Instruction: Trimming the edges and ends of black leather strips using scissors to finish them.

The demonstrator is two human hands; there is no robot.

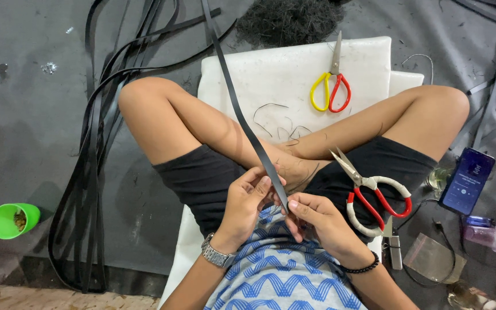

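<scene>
I sit cross-legged on a white cushion point(294, 69). A long black strip point(242, 115) runs from the top of the view down to my lap. My left hand point(248, 201) pinches its near end from the left, and my right hand point(314, 221) pinches the tip from the right. Both hands meet at the strip's end, above my blue-and-white shirt. Scissors with red-and-white wrapped handles point(374, 195) rest on my right thigh, just right of my right hand.
Yellow-and-red scissors point(331, 86) lie on the cushion's far part. A bundle of black strips point(93, 149) loops on the grey floor at left, near a green cup point(10, 220). A phone point(467, 181), small bottles point(492, 235) and a black fibre pile point(288, 20) lie around.
</scene>
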